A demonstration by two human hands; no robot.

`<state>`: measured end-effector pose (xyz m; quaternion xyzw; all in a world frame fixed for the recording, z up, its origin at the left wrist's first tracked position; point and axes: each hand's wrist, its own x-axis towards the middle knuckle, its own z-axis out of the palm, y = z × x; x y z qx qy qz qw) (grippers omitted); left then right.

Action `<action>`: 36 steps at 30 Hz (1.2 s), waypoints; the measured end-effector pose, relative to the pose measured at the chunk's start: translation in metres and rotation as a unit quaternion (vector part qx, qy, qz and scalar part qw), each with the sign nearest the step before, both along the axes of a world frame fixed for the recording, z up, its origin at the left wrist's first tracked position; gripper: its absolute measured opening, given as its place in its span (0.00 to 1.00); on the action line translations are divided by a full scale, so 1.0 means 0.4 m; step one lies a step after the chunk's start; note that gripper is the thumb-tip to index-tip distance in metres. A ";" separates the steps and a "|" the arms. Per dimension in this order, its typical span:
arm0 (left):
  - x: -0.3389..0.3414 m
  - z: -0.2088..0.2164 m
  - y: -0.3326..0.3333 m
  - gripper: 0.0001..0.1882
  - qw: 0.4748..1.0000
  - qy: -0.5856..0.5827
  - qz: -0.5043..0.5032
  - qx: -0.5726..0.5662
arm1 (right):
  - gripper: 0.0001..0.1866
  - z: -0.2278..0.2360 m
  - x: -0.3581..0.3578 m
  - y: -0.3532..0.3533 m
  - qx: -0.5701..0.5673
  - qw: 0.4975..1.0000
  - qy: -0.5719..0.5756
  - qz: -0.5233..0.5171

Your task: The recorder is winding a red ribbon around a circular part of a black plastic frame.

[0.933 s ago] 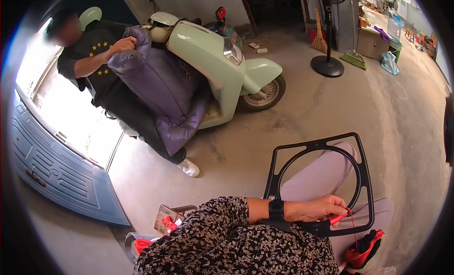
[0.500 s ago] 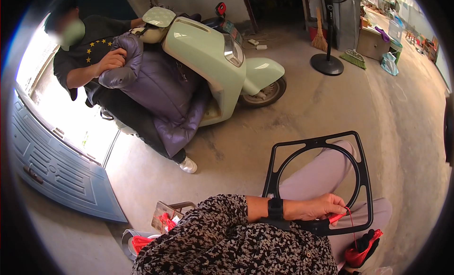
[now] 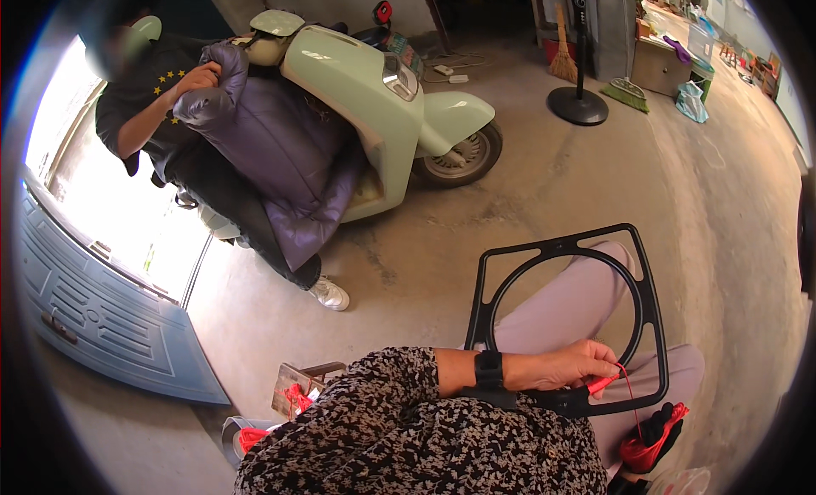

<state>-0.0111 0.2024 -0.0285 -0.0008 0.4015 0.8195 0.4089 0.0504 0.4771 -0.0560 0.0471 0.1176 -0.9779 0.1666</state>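
Observation:
A black square frame (image 3: 481, 278) with a round opening rests across my lap. My left hand (image 3: 568, 367), with a black band at the wrist, is closed at the frame's near edge. Its fingers pinch red cord (image 3: 600, 384), which is wrapped around that edge. A loose strand runs from there down to the right. It meets my right hand (image 3: 659, 427), which seems to be in a black glove and closed around a bundle of red cord (image 3: 639, 454). The right fingers are partly hidden by the bundle.
Ahead stands a pale green scooter (image 3: 357, 87) draped with a purple padded cover (image 3: 280, 146); a person (image 3: 170, 95) holds the cover. A wooden stool (image 3: 289, 384) with red cord is at my left. Farther off are a fan (image 3: 578, 104), a broom (image 3: 561, 48) and a blue door (image 3: 110, 299).
The view has shifted slightly, so the scooter and person sit a little left and higher. My left hand keeps its pinch on the cord; the strand now bows outward more.

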 end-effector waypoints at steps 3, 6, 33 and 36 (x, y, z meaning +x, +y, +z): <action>-0.001 0.002 0.000 0.10 1.000 0.000 0.001 -0.020 | 0.10 -0.013 0.004 0.003 -0.009 1.000 -0.013 -0.021; 0.008 0.007 0.009 0.10 0.999 0.013 -0.021 -0.030 | 0.11 0.000 0.021 0.013 0.001 0.999 -0.031 -0.033; -0.018 0.026 0.021 0.09 0.996 -0.068 0.050 -0.037 | 0.19 -0.039 0.024 0.046 0.129 0.991 -0.029 -0.009; -0.018 0.023 0.021 0.09 0.997 -0.073 0.020 -0.030 | 0.18 -0.023 0.039 0.043 0.246 0.968 -0.058 0.008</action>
